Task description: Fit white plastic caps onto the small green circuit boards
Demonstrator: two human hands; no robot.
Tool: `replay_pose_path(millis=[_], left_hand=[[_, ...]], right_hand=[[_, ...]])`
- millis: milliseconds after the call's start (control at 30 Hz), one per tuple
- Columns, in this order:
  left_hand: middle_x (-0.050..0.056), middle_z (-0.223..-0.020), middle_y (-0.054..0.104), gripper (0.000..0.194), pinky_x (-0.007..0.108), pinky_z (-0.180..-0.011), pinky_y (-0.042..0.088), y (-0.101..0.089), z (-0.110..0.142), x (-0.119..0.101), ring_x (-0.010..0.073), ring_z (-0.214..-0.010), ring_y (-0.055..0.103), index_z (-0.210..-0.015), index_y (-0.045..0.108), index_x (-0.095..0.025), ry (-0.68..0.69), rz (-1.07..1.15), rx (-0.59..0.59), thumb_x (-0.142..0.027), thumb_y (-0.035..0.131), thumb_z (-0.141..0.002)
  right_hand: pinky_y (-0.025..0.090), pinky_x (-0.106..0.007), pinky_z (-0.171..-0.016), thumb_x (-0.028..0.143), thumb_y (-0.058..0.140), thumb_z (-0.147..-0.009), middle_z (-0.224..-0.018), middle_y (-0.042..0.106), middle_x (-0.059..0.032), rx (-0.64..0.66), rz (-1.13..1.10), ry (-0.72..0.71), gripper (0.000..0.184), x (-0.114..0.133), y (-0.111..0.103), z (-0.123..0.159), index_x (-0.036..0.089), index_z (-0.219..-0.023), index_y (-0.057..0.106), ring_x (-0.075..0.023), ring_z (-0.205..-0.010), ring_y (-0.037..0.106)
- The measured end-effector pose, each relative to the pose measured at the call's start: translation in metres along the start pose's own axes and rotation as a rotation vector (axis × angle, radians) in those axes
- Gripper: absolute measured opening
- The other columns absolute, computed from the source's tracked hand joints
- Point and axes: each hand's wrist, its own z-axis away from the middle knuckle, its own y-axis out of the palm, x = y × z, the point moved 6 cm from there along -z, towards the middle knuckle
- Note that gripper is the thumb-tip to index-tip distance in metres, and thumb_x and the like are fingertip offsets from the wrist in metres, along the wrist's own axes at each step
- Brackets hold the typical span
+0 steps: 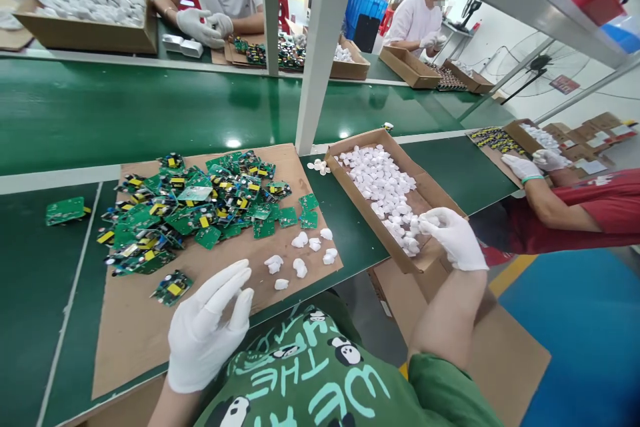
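Note:
My left hand (210,330), in a white glove, hovers over the front of a cardboard sheet (135,333). Its fingers are stretched and the thumb stands apart, with nothing between them. My right hand (454,237), also gloved, reaches over the near side of a shallow cardboard box (360,223) of small white pieces (383,180). Its fingertips are pinched together at these pieces; whether one is held cannot be told, white on white. Several loose white pieces (300,267) lie on the sheet. Behind them is a heap of green circuit boards (195,193), with one board (173,287) apart in front.
A single circuit board (67,211) lies on the green bench at left. A white metal post (320,47) rises behind the box. Beyond runs a green conveyor belt (150,100), with co-workers across it. At right, a co-worker in a red shirt (600,207) works beside another box.

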Motion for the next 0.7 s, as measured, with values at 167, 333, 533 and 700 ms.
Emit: replay_pose_path(millis=[167, 333, 533, 700], left_hand=[[0.008, -0.114, 0.073, 0.033, 0.033, -0.085, 0.055, 0.006, -0.006, -0.008, 0.0207, -0.095, 0.071, -0.115, 0.062, -0.025, -0.144, 0.229, 0.042, -0.009, 0.062, -0.086], [0.010, -0.125, 0.067, 0.036, 0.035, -0.084, 0.059, 0.041, -0.014, -0.016, 0.0187, -0.087, 0.071, -0.130, 0.059, -0.026, -0.482, 0.769, 0.350, -0.024, 0.056, -0.094], [0.016, -0.150, 0.047, 0.080, 0.053, -0.104, 0.049, 0.073, -0.034, -0.060, 0.0350, -0.128, 0.056, -0.147, 0.042, -0.030, -0.629, 1.634, 0.580, -0.064, 0.068, -0.078], [0.012, -0.117, 0.071, 0.048, 0.042, -0.100, 0.050, 0.064, -0.038, -0.042, 0.0277, -0.110, 0.066, -0.117, 0.066, -0.019, -0.707, 1.385, 0.434, -0.049, 0.074, -0.080]], right_hand=[[0.057, -0.035, -0.073, 0.044, 0.077, -0.070, -0.087, 0.072, -0.0070, -0.063, -0.117, -0.033, 0.035, 0.030, -0.013, 0.004, 0.019, -0.091, 0.064, -0.0229, -0.081, 0.071], [0.061, -0.041, -0.080, 0.032, 0.084, -0.069, -0.095, 0.073, -0.0066, -0.062, -0.337, -0.177, 0.037, 0.086, 0.002, 0.027, 0.023, -0.099, 0.064, -0.0247, -0.086, 0.074], [0.063, -0.044, -0.077, 0.022, 0.080, -0.076, -0.116, 0.068, -0.0059, 0.449, -0.525, -0.418, 0.027, 0.153, 0.113, 0.097, 0.026, -0.093, 0.059, -0.0221, -0.087, 0.074], [0.059, -0.037, -0.083, 0.015, 0.072, -0.082, -0.101, 0.072, -0.0033, 0.378, -0.249, -0.763, 0.024, 0.177, 0.155, 0.130, 0.029, -0.101, 0.065, -0.0211, -0.099, 0.070]])
